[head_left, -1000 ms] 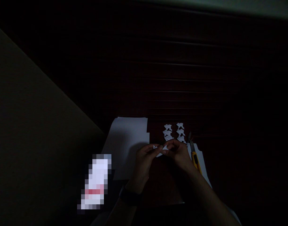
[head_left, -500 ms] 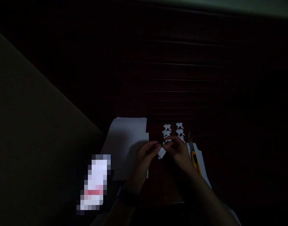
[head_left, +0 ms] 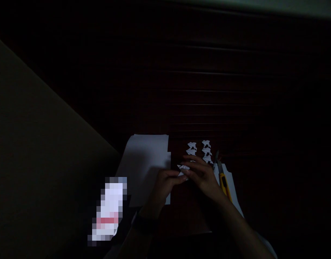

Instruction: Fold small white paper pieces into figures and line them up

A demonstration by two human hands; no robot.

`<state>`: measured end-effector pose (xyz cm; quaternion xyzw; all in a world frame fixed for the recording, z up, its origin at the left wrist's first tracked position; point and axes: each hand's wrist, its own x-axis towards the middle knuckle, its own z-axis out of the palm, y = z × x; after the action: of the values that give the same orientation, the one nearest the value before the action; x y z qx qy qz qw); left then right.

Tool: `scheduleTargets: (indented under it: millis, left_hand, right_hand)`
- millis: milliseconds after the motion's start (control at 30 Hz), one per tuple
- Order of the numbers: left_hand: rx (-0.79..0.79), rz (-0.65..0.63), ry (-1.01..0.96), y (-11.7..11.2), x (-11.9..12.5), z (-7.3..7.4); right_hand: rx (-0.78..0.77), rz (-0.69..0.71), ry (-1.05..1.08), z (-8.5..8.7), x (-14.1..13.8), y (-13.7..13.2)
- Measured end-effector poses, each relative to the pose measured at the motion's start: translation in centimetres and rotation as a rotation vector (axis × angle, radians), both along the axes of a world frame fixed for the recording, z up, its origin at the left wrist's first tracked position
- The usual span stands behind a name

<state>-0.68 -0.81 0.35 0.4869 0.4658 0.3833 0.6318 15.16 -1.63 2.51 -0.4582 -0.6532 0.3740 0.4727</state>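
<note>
Between my hands is a small folded piece of white paper, a pointed corner showing toward the left. My left hand pinches its lower left side between thumb and fingers. From the right, my right hand has its thumb and fingers on the same paper, covering part of it. Just beyond my fingers stand several small folded paper figures in two columns, a left column and a right column. My right hand hides the near end of the left column.
White paper sheets lie on the dark table at left. At right, a yellow utility knife rests on more white paper. A bright pixelated object is at lower left. A pale wall borders the left side.
The folded paper has been turned in my hands, its pointed corner now facing left. My right hand has shifted slightly left over it, and the right column's nearest figure shows more fully.
</note>
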Motion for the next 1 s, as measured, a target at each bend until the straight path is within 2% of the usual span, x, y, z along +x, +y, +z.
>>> scheduleTargets:
  millis: [100, 200, 300, 433, 700, 867, 1000]
  left_hand:
    - [-0.011, 0.115, -0.074, 0.0, 0.1, 0.3]
    - [0.000, 0.129, -0.086, -0.1, 0.2, 0.5]
    - [0.007, 0.136, -0.063, -0.2, 0.2, 0.5]
    - [0.009, 0.101, -0.054, -0.3, 0.1, 0.3]
    - [0.091, -0.033, -0.018, 0.1, -0.4, 0.9]
    - [0.054, 0.011, -0.083, -0.2, 0.0, 0.5]
    - [0.154, 0.009, -0.044, -0.5, 0.5, 1.3]
  right_hand:
    - [0.003, 0.061, -0.017, 0.7, 0.0, -0.3]
    - [-0.018, 0.127, -0.047, 0.3, 0.2, -0.3]
    - [-0.040, 0.121, -0.044, -0.5, 0.2, 0.0]
    - [-0.057, 0.071, 0.010, -1.1, 0.1, 0.4]
    - [-0.053, 0.099, 0.060, -0.7, 0.4, 0.5]
    - [-0.049, 0.058, 0.030, -0.8, 0.5, 0.6]
    - [0.018, 0.014, -0.051, -1.1, 0.5, 0.7]
